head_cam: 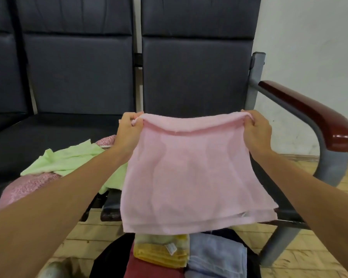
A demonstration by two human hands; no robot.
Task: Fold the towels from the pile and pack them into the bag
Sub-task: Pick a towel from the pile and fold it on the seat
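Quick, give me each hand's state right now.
Left hand: closed, pinching the top left corner of the pink towel.
Right hand: closed, pinching the towel's top right corner.

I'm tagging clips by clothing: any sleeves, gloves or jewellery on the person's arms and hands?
No sleeves: the left forearm and right forearm are bare to the frame edge. The left hand and right hand are ungloved; no watch or ring shows.
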